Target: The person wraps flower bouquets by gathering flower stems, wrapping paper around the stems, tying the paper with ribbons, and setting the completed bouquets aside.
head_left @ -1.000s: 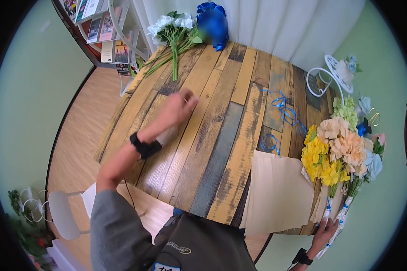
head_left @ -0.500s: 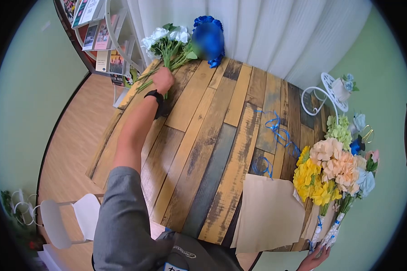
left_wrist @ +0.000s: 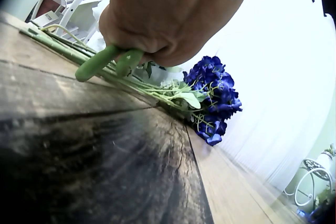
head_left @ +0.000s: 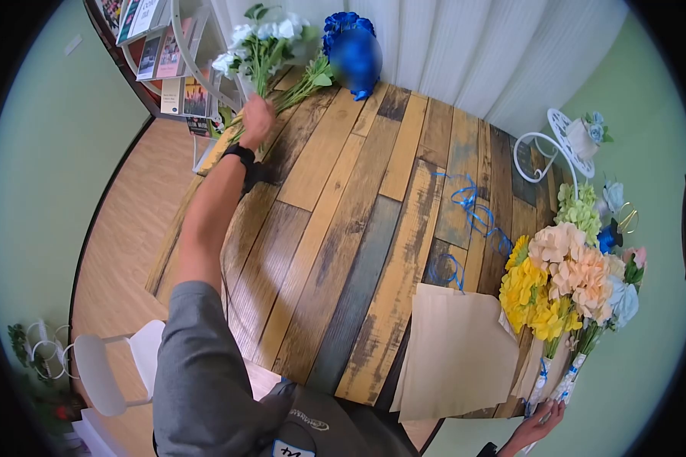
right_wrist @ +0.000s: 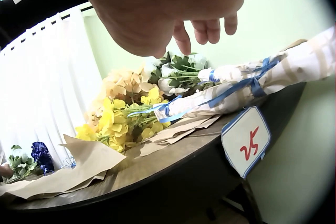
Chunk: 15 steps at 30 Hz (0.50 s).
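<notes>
At the far left corner of the table, my left hand (head_left: 258, 122) grips the green stems of the white flowers (head_left: 263, 34). Two cut stem ends (left_wrist: 97, 64) stick out below the fist in the left wrist view. Beside them lie the blue flowers (left_wrist: 212, 95), their long stems (left_wrist: 58, 48) resting on the wood under the hand. My right hand (right_wrist: 173, 8) hangs with loose fingers over two wrapped bouquets at the near right edge. One has yellow flowers (head_left: 537, 297); peach flowers (head_left: 575, 263) lie next to them. White wrapping (right_wrist: 199, 103) with blue ribbon covers the handles.
Brown paper sheets (head_left: 457, 358) lie at the front right. Curled blue ribbon (head_left: 476, 217) is strewn behind them. A white bicycle-shaped stand (head_left: 572, 145) is at the back right. A magazine rack (head_left: 179, 57) stands past the left corner, a white chair (head_left: 103, 373) at the left.
My left hand has reached from mid-table to the far left corner and taken the white flowers' stems, shifting them left and up, apart from the blue ones. My right hand has stayed by the wrapped handles.
</notes>
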Available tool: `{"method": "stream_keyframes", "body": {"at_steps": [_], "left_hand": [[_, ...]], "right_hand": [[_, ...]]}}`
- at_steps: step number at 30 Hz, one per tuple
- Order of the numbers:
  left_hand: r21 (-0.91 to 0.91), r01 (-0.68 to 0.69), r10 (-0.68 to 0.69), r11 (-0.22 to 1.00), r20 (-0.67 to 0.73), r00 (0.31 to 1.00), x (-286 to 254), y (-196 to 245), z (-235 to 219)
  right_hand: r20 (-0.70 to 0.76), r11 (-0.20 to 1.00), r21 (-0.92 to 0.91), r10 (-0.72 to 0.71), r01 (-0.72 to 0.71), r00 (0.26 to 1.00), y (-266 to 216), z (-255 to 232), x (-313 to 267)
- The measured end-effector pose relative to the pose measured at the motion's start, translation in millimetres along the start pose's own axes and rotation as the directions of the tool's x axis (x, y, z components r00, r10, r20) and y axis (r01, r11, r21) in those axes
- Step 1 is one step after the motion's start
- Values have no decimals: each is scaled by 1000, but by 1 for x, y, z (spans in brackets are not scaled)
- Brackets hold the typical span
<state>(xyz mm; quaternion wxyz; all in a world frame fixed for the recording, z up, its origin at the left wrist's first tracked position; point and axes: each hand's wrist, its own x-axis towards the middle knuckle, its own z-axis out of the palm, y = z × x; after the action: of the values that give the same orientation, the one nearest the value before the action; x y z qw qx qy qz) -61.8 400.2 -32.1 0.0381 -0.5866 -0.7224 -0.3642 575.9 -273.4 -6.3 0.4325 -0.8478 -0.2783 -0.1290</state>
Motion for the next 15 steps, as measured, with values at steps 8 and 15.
{"method": "stream_keyframes", "body": {"at_steps": [8, 15], "left_hand": [[-234, -166, 144, 958, -107, 984, -32, 44, -70], [-385, -359, 401, 850, 33, 915, -86, 119, -63]], "right_hand": [[-1, 953, -229, -206, 200, 979, 18, 2, -3], [-48, 959, -213, -200, 186, 979, -13, 12, -10]]}}
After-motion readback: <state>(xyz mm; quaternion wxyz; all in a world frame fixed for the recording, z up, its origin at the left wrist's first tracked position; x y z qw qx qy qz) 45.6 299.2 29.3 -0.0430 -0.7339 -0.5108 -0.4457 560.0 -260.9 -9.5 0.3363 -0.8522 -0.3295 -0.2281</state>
